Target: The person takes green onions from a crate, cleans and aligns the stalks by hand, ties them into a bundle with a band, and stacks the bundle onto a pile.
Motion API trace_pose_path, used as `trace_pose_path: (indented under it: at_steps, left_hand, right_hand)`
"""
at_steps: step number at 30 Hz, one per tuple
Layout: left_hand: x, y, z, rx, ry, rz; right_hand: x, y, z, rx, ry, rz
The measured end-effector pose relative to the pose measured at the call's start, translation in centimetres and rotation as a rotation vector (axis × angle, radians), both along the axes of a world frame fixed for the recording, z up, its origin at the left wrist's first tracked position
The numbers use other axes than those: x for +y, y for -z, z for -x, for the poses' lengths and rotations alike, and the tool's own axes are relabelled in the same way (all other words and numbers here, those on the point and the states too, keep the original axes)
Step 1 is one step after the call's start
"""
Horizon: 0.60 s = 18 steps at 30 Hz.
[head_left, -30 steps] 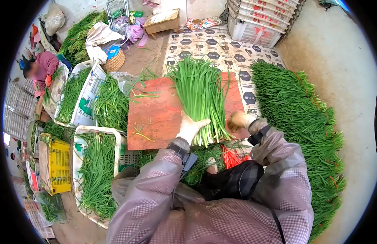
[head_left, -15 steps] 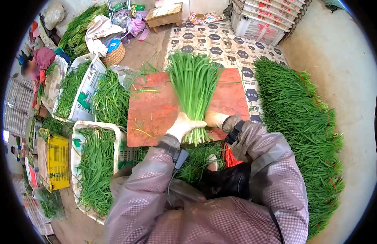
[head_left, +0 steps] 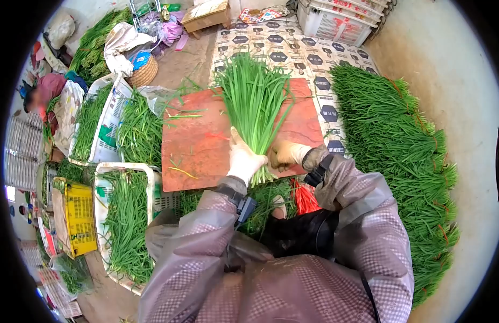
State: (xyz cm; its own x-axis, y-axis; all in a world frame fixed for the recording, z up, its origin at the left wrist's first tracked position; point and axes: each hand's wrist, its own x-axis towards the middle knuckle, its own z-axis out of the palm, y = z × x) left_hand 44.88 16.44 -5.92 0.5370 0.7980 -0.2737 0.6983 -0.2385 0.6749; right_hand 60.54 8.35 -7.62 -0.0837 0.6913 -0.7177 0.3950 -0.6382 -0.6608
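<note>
Left hand (head_left: 245,160) clasps green bunch (head_left: 254,102) near stalk ends — holding step | right hand (head_left: 287,154) curled beside, cannot tell if pinching | next move needs stalks kept together

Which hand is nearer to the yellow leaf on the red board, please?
The left hand: it grips the green stems, just right of the yellow leaf. The right hand is farther right, beyond those stems.
</note>
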Motion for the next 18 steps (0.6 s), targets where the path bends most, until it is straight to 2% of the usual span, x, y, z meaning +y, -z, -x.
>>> trace_pose_path:
  at_steps: [3, 4, 7, 11, 15, 16, 18]
  left_hand:
    - [0.2, 0.9, 0.1, -0.039, 0.002, -0.025]
    - [0.2, 1.0, 0.1, -0.047, -0.007, -0.016]
    - [0.6, 0.9, 0.4, -0.092, -0.011, 0.024]
    - [1.2, 1.2, 0.8, -0.147, -0.009, 0.083]
    - [1.2, 0.9, 0.6, -0.080, -0.011, 0.076]
    - [1.3, 0.9, 0.6, -0.081, -0.014, 0.077]
    - [1.2, 1.0, 0.7, -0.080, -0.016, 0.080]
  right_hand:
    - [-2.3, 0.4, 2.1, -0.499, -0.298, -0.372]
    - [-2.6, -1.2, 3.1, -0.579, -0.349, -0.355]
    - [-2.4, 0.2, 4.1, -0.734, -0.323, -0.361]
    - [-2.4, 0.0, 2.1, -0.582, -0.283, -0.344]
    - [-2.9, -0.9, 0.3, -0.422, -0.233, -0.318]
    - [-3.3, -0.8, 0.1, -0.307, -0.181, -0.334]
    - [-2.9, -0.5, 1.2, -0.415, -0.201, -0.405]
